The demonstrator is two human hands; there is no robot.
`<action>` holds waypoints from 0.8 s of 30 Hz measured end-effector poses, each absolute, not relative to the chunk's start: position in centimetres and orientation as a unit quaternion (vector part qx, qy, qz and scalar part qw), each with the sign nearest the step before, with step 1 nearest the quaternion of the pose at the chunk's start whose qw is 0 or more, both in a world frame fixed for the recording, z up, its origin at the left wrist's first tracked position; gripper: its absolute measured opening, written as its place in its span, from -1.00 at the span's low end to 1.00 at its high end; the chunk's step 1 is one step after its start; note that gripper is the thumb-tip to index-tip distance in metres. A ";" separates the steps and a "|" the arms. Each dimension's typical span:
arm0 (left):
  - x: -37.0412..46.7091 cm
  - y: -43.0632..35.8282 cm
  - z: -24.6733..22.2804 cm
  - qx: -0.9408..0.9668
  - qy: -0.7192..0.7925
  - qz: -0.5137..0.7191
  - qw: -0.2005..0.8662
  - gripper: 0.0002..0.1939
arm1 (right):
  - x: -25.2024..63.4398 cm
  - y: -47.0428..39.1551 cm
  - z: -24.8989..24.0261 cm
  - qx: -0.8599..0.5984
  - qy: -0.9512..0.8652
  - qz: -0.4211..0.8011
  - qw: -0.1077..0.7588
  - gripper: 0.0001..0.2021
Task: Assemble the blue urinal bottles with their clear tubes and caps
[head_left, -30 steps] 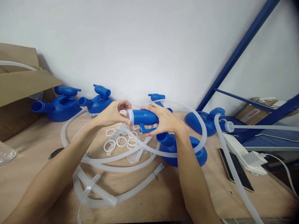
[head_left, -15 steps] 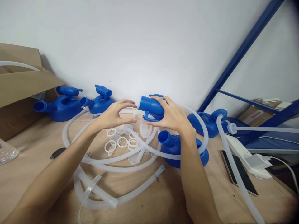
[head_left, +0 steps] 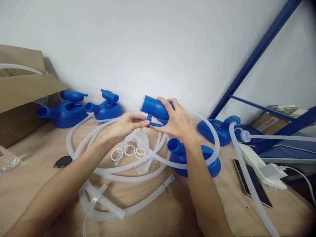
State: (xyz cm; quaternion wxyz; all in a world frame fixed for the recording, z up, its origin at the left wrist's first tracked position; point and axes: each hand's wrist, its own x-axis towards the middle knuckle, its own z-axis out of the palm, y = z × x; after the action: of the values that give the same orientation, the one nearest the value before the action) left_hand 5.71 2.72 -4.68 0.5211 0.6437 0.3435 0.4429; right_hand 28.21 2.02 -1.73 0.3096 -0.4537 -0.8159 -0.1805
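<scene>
My right hand (head_left: 181, 121) is wrapped round a blue plastic cylindrical part (head_left: 155, 107), lifted above the table and tilted, with a pale ring at its left end. From its underside a thin blue hooked arm (head_left: 149, 118) sticks out. The thumb and fingers of my left hand (head_left: 130, 124) pinch the tip of that arm. Just below lie several white rings (head_left: 129, 150) and clear caps among loops of translucent hose (head_left: 138, 178). A blue jug (head_left: 175, 146) with an open spout rests beneath my right forearm, partly hidden by it.
Two blue jugs (head_left: 66, 113) stand at the back left beside a cardboard box (head_left: 22, 85). Another blue jug (head_left: 217, 131), with hoses attached, is at the right. A phone (head_left: 256, 184), a power strip (head_left: 271, 179) and a black watch (head_left: 63, 161) lie on the table.
My left hand has moved right and closed on the hooked arm. The blue part has tipped, its left end rising and shifting left.
</scene>
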 end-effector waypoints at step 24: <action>3.8 5.2 -5.7 0.623 0.449 0.461 0.444 -0.53 | 28.0 2.4 -2.2 -0.481 -0.823 -0.185 0.240 -0.12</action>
State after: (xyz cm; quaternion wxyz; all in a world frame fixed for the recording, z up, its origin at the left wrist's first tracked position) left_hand 3.81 5.17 -5.67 0.4443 0.6231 0.4491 0.4611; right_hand 27.96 2.37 -2.18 0.2402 -0.4808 -0.8228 -0.1847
